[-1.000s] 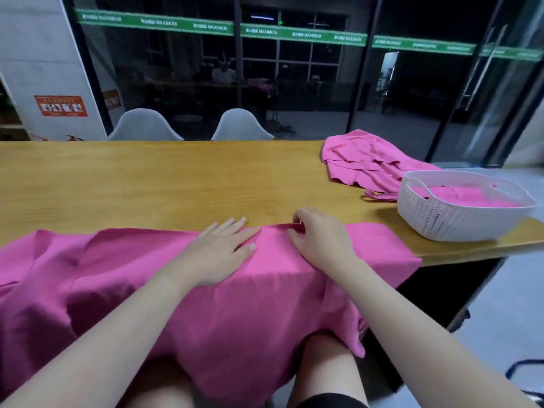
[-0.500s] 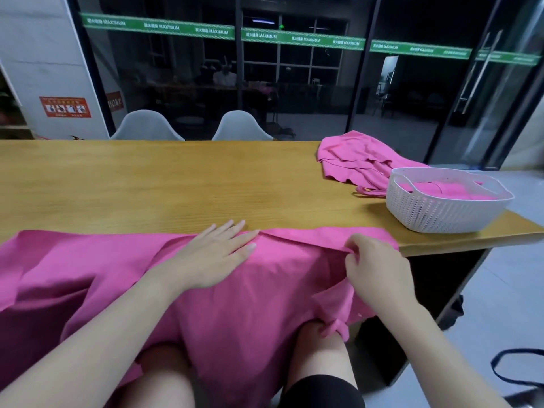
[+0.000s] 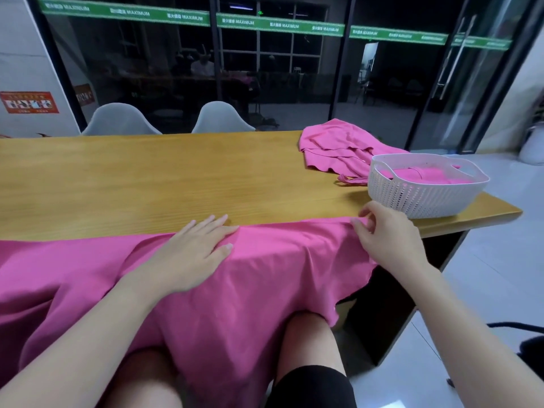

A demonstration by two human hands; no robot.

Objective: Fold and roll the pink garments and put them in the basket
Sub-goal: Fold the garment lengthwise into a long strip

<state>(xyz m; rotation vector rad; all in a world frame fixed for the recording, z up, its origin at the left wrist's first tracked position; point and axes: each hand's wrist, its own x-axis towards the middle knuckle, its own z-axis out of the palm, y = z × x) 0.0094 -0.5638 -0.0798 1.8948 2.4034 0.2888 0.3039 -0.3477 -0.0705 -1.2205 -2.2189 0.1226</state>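
Garment (image 3: 265, 275) draped over near worktop (image 3: 147, 184) edge, onto lap. Left hand (image 3: 191, 251) flat on it; right hand (image 3: 385, 234) at its right corner. Basket (image 3: 424, 192) far right, apparently holding cloth; second garment (image 3: 338, 148) behind it.

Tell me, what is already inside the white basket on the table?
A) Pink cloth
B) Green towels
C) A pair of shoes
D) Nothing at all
A: pink cloth shows over the rim of the white basket, which stands near the table's right end beside a loose pink garment.
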